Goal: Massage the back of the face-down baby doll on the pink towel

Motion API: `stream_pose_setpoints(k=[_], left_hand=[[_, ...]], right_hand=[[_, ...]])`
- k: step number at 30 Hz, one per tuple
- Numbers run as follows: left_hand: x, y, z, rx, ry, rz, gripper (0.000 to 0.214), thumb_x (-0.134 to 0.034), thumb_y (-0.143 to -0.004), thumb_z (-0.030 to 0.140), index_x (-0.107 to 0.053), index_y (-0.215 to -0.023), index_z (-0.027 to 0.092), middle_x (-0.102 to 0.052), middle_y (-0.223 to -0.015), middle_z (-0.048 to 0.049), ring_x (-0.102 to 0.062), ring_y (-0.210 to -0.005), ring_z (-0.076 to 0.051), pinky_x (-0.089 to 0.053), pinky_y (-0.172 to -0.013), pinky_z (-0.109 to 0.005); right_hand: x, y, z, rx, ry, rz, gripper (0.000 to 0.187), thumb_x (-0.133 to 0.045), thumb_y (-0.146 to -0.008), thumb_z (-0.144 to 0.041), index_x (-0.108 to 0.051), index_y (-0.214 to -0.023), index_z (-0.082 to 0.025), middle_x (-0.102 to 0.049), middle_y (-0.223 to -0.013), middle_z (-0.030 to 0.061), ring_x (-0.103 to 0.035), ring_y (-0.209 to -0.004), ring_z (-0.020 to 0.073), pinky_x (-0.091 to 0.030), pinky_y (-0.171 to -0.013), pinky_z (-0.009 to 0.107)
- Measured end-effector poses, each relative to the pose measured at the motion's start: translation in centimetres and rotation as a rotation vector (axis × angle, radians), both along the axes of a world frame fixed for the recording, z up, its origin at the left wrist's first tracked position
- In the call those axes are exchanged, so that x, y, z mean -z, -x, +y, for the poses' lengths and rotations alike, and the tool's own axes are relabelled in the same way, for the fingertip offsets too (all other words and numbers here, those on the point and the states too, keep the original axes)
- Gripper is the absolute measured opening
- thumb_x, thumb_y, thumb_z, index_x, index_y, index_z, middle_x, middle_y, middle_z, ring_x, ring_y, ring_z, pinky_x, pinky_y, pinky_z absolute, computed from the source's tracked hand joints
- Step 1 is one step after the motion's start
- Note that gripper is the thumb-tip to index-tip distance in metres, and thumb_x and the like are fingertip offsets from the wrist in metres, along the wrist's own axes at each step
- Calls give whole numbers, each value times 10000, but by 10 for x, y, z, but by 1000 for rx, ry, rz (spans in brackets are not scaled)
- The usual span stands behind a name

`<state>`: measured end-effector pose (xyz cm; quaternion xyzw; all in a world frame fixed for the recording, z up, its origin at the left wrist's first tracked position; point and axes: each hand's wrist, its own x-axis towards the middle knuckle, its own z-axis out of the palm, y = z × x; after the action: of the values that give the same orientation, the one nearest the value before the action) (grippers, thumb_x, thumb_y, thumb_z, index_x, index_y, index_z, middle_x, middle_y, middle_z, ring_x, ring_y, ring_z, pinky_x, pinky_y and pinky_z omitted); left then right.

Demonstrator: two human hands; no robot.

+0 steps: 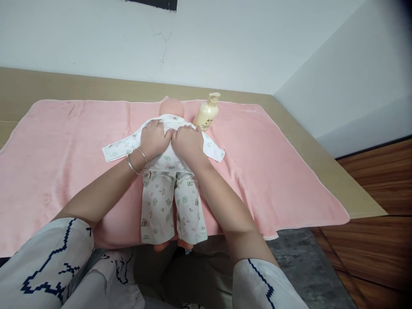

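A baby doll (170, 107) lies stretched out with its bald head away from me and no face showing. It wears a white printed long-sleeved shirt (167, 162) and matching trousers (159, 206), with both sleeves spread sideways. On the left of its upper body, my left hand (155, 138) is closed on the shirt, fingers bent. My right hand (188, 143) is closed on the shirt's other side, knuckles up. The two thumbs nearly meet at the middle. Fabric under the fingers is hidden.
A pale yellow pump bottle (207, 113) stands just beyond my right hand, near the doll's head. Under the doll spreads a pink blanket (273, 171) over a light wooden table (357, 206). A white wall (225, 47) rises behind; wood-grain panels (380, 244) are at right.
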<state>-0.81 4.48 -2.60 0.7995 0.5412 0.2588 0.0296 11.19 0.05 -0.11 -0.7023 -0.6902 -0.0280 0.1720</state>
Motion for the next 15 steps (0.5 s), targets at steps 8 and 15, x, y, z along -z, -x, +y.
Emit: stream_pose_setpoints(k=[8, 15], left_hand=[[-5, -10, -22, 54, -56, 77, 372, -334, -987, 269, -658, -1033, 93, -675, -1092, -208, -598, -1106, -358, -462, -965, -493], [8, -5, -4, 52, 2, -61, 484, -403, -928, 273, -530, -1353, 79, -521, -1453, -215, -423, -1400, -367, -269, -1191, -599]], right_hand=[[13, -19, 21, -88, 79, 167, 500, -298, -1008, -309, -543, -1356, -47, -468, -1526, 223, -387, -1459, 335, -250, -1198, 595], [13, -19, 20, -124, 47, 81, 487, -310, -1018, -301, -551, -1345, -32, -527, -1472, 228, -445, -1410, 342, -279, -1193, 553]])
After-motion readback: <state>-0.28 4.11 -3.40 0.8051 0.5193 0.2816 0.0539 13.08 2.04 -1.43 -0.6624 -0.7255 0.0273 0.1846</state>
